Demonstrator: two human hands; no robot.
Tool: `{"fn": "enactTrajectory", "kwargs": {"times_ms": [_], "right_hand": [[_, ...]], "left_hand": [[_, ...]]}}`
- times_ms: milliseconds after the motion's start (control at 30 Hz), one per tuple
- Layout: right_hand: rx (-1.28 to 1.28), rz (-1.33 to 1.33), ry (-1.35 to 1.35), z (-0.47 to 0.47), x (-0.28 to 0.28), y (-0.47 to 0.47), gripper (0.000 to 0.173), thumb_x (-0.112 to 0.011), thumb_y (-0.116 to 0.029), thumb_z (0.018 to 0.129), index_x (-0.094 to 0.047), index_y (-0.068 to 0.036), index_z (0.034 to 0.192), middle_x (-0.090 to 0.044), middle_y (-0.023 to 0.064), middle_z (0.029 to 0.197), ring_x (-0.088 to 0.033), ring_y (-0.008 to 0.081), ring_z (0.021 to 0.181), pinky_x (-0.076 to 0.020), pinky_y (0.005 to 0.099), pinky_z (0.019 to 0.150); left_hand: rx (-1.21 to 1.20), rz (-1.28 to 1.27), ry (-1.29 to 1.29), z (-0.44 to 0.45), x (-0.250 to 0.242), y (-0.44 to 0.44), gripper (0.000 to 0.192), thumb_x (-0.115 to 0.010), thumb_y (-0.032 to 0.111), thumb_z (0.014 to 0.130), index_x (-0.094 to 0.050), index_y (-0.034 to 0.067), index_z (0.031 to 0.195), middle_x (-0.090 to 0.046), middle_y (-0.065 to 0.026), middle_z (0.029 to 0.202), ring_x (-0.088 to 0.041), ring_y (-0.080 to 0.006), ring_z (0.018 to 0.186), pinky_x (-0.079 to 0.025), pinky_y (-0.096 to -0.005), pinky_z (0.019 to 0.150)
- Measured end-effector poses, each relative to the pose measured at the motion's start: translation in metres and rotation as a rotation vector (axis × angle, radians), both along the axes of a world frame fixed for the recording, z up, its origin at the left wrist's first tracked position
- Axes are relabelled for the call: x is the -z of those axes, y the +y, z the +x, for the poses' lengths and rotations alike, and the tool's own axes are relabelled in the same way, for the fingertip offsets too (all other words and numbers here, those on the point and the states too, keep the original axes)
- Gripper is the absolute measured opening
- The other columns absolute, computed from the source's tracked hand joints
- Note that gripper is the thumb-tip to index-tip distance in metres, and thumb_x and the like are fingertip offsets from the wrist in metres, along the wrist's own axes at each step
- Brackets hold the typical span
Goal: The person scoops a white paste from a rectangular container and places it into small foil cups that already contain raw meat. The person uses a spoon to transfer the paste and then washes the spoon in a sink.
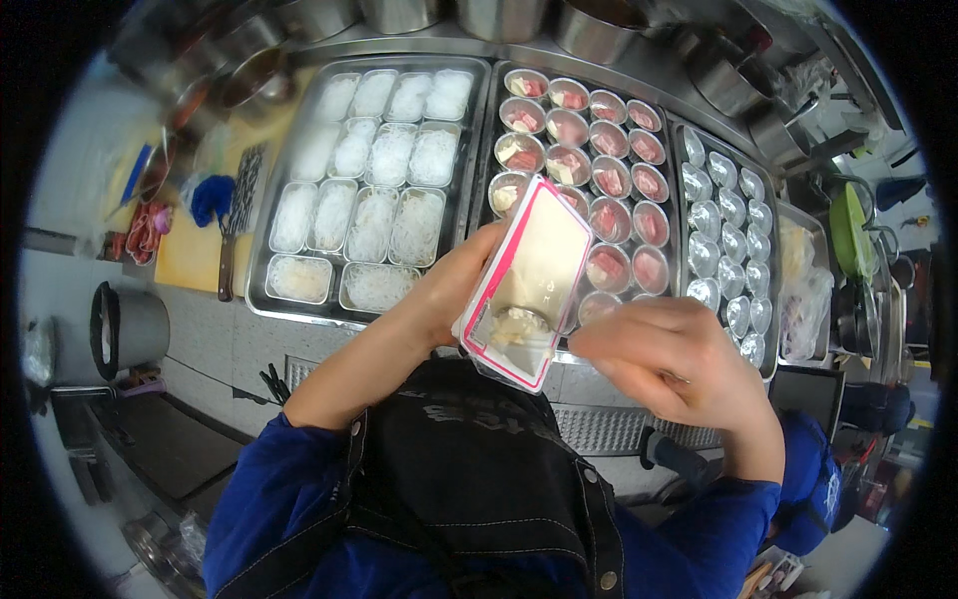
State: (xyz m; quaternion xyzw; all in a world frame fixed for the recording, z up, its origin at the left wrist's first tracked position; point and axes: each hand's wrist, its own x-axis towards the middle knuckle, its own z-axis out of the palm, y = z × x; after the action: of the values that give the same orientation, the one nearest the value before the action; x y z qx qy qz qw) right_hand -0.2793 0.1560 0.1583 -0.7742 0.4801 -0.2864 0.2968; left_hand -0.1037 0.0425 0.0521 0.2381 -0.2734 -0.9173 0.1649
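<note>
My left hand (468, 277) holds a rectangular plastic tub (542, 262) of pale, soft tofu-like food, tilted, with a pink-edged rim. In my right hand (666, 359) is a metal spoon (520, 322), its bowl inside the tub among broken pale pieces. Behind the tub, a dark metal tray (485, 150) carries rows of round foil cups (610, 180) with pink meat slices; several cups at its left also hold pale chunks. The tub hides part of this tray.
A left tray (258, 296) carries foil containers of white noodles (415, 224). Foil cups (703, 217) fill a right tray. A knife (227, 262) and blue cloth (213, 198) lie by a yellow cutting board (191, 254). Pots (501, 19) line the back. Another person (812, 479) is at lower right.
</note>
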Motion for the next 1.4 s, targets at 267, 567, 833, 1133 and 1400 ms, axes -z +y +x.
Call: {"fn": "enactTrajectory", "kwargs": {"times_ms": [267, 567, 833, 1133, 1400], "right_hand": [[0.096, 0.253, -0.190, 0.005, 0.007, 0.003, 0.010, -0.054, -0.002, 0.084, -0.063, 0.002, 0.086, -0.066, 0.0121, 0.079, -0.066, 0.0209, 0.069, -0.0512, 0.0302, 0.063], [0.380, 0.431, -0.842, 0.018, 0.038, 0.014, 0.016, -0.045, -0.008, 0.091, -0.055, 0.004, 0.095, -0.066, 0.0192, 0.081, -0.067, 0.0247, 0.071, -0.0544, 0.0328, 0.061], [0.693, 0.221, -1.137, -0.051, 0.057, 0.033, 0.021, -0.040, -0.011, 0.091, -0.054, 0.004, 0.096, -0.066, 0.0226, 0.084, -0.067, 0.0274, 0.071, -0.0540, 0.0321, 0.060], [0.969, -0.095, -0.334, -0.051, 0.185, 0.061, 0.016, -0.055, -0.009, 0.088, -0.064, -0.002, 0.100, -0.066, 0.0113, 0.095, -0.061, 0.0189, 0.086, -0.0468, 0.0283, 0.072], [0.930, -0.354, 0.152, -0.036, 0.206, 0.069, 0.019, -0.063, -0.008, 0.079, -0.068, -0.006, 0.097, -0.065, 0.0079, 0.094, -0.055, 0.0245, 0.100, -0.0374, 0.0355, 0.084]], "left_hand": [[-0.122, -0.274, -0.047, -0.002, 0.003, 0.005, 0.041, -0.030, 0.030, 0.099, -0.044, 0.001, 0.124, -0.059, -0.0130, 0.108, -0.062, -0.0211, 0.094, -0.053, -0.0337, 0.080], [-0.087, 0.021, 0.236, -0.001, 0.006, 0.003, 0.048, -0.029, 0.035, 0.098, -0.041, 0.000, 0.129, -0.058, -0.0147, 0.115, -0.061, -0.0238, 0.100, -0.052, -0.0376, 0.085], [-0.063, 0.244, 0.535, -0.009, 0.033, -0.007, 0.065, -0.026, 0.050, 0.092, -0.033, 0.002, 0.136, -0.050, -0.0199, 0.125, -0.055, -0.0371, 0.109, -0.048, -0.0511, 0.089], [-0.193, 0.172, 0.218, -0.004, 0.046, -0.013, 0.064, -0.028, 0.051, 0.092, -0.033, 0.007, 0.138, -0.045, -0.0201, 0.132, -0.053, -0.0359, 0.113, -0.047, -0.0538, 0.090], [-0.229, 0.118, 0.184, -0.007, 0.041, -0.009, 0.054, -0.033, 0.044, 0.093, -0.043, 0.004, 0.129, -0.055, -0.0161, 0.119, -0.059, -0.0293, 0.102, -0.049, -0.0439, 0.087]]}}
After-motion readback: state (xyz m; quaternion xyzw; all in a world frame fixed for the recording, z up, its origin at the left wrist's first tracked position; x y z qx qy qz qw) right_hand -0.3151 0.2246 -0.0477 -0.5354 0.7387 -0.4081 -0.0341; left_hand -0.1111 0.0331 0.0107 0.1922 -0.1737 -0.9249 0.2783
